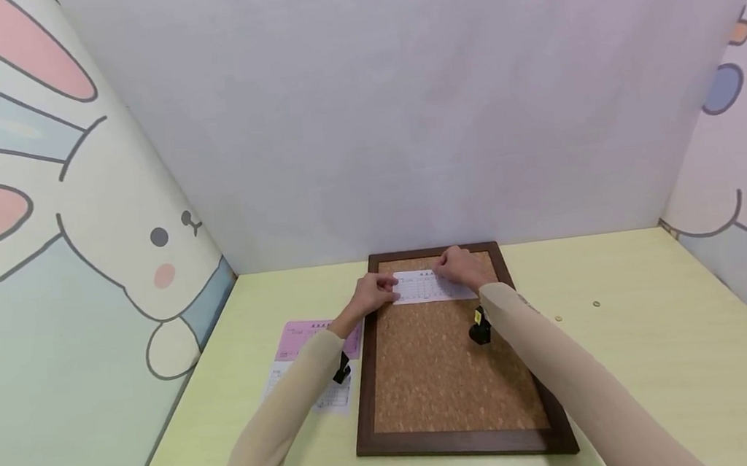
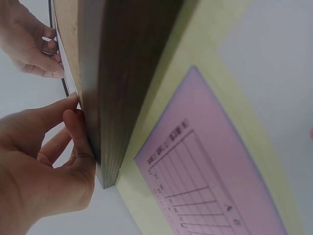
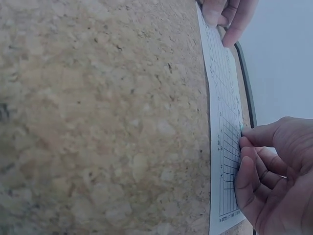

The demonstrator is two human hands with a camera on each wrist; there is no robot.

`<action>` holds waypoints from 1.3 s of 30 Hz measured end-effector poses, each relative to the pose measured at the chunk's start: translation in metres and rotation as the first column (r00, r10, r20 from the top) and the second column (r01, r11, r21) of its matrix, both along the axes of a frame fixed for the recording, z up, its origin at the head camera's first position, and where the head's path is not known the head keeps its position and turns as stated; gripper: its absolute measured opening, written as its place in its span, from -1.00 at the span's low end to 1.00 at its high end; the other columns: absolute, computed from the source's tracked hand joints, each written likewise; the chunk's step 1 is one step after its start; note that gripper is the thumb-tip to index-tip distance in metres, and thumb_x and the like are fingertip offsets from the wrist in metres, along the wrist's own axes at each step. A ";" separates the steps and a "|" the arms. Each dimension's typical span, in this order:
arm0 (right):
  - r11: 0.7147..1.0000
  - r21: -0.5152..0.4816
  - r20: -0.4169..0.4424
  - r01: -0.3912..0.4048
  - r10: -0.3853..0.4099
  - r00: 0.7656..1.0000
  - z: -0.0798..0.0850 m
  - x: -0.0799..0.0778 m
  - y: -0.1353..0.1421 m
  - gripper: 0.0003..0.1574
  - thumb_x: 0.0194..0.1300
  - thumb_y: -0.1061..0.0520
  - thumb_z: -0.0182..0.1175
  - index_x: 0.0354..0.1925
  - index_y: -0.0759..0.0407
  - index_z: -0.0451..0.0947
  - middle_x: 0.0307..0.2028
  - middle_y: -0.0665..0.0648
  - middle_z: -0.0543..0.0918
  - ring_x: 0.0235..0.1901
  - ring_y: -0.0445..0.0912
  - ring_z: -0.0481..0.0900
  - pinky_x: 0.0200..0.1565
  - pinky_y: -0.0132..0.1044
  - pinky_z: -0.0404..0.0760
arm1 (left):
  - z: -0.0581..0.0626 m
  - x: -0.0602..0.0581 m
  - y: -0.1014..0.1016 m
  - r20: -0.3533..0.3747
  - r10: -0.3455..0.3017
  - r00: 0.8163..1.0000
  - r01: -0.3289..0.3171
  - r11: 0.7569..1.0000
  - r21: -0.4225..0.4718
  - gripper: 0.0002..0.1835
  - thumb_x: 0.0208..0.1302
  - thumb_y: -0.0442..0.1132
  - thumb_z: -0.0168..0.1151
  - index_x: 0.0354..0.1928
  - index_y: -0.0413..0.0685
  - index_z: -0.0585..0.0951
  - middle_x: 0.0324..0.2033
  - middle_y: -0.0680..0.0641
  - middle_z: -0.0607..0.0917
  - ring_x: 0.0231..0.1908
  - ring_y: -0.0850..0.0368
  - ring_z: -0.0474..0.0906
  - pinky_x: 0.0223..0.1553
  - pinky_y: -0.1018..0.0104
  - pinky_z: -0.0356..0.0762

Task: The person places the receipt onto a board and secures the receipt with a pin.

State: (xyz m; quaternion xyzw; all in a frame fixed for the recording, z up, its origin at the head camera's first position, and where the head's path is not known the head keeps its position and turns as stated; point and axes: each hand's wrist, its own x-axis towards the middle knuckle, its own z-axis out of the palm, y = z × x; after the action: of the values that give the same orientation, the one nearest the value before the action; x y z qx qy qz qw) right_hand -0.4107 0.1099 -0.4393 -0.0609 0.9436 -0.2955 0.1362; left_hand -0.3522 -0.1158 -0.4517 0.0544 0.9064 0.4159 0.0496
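A white printed form (image 1: 427, 286) lies crosswise on the upper part of a cork board (image 1: 450, 373) with a dark wooden frame. At the form's left end, my left hand (image 1: 371, 292) presses with thumb and finger spread apart. My right hand (image 1: 460, 266) is over the right half of the form. In the right wrist view, the right hand's (image 3: 274, 171) thumb and index finger pinch together at the form's upper edge, the other fingers bent over the paper. I cannot tell whether something small sits between those fingertips.
Left of the board lie a pink form (image 1: 290, 340) and, below it, another white form (image 1: 335, 395), both partly under my left forearm. Two small brass-coloured round pieces, one nearer (image 1: 558, 318) and one farther (image 1: 596, 304), rest on the table right of the board. A pale wall (image 1: 417, 112) stands behind.
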 end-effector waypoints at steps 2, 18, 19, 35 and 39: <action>1.000 -0.017 0.023 -0.001 0.001 1.000 0.000 0.000 0.000 -0.73 0.44 0.07 0.14 -0.37 0.15 0.65 -0.62 -0.03 0.43 -0.53 -0.13 0.37 -0.41 -0.26 0.29 | -0.001 0.001 0.000 0.004 0.004 1.000 -0.004 1.000 -0.004 -0.68 0.29 -0.33 0.40 0.07 -0.27 0.71 -0.31 -0.14 0.65 -0.35 0.15 0.46 -0.33 0.45 0.42; 0.975 -0.100 -0.121 -0.198 0.185 0.975 -0.008 0.020 0.033 -0.54 0.51 0.09 0.11 0.24 0.30 0.58 -0.07 0.29 0.73 -0.30 -0.08 0.59 -0.28 -0.32 0.53 | -0.004 0.000 0.007 -0.015 -0.034 0.999 0.034 0.999 -0.017 -0.68 0.28 -0.33 0.40 0.05 -0.30 0.71 -0.27 -0.16 0.70 -0.36 0.19 0.46 -0.35 0.46 0.40; 0.964 -0.131 -0.133 -0.229 0.212 0.968 -0.008 0.024 0.037 -0.54 0.50 0.13 0.12 0.24 0.34 0.57 -0.09 0.32 0.73 -0.32 -0.08 0.60 -0.31 -0.31 0.56 | -0.004 0.000 0.007 -0.022 -0.039 0.999 0.038 0.999 -0.016 -0.68 0.27 -0.34 0.40 0.05 -0.30 0.71 -0.27 -0.16 0.70 -0.37 0.20 0.46 -0.35 0.46 0.39; 0.906 -0.297 -0.066 -0.303 0.297 0.953 0.015 0.088 0.135 -0.46 0.53 0.13 0.13 0.34 0.39 0.43 -0.26 0.25 0.69 -0.32 -0.07 0.61 -0.32 -0.24 0.66 | 0.011 0.033 -0.045 0.144 -0.079 0.986 0.050 0.979 0.197 -0.59 0.42 -0.23 0.29 0.26 -0.16 0.61 -0.05 -0.19 0.72 -0.24 0.14 0.67 -0.17 0.25 0.69; 0.903 -0.320 -0.031 -0.286 0.292 0.956 0.012 0.099 0.155 -0.46 0.54 0.15 0.11 0.34 0.43 0.41 -0.15 0.28 0.73 -0.25 -0.09 0.66 -0.28 -0.24 0.68 | 0.016 0.047 -0.064 0.137 -0.061 0.989 0.031 0.978 0.208 -0.57 0.44 -0.23 0.27 0.27 -0.23 0.59 -0.08 -0.30 0.72 -0.16 -0.08 0.69 -0.07 0.06 0.70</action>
State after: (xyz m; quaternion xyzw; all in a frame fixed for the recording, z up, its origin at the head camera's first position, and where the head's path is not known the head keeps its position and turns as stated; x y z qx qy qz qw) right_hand -0.3117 0.2649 -0.4276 -0.2189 0.8622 -0.4219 0.1749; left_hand -0.3056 -0.1799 -0.4357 0.0504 0.8514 0.5086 0.1181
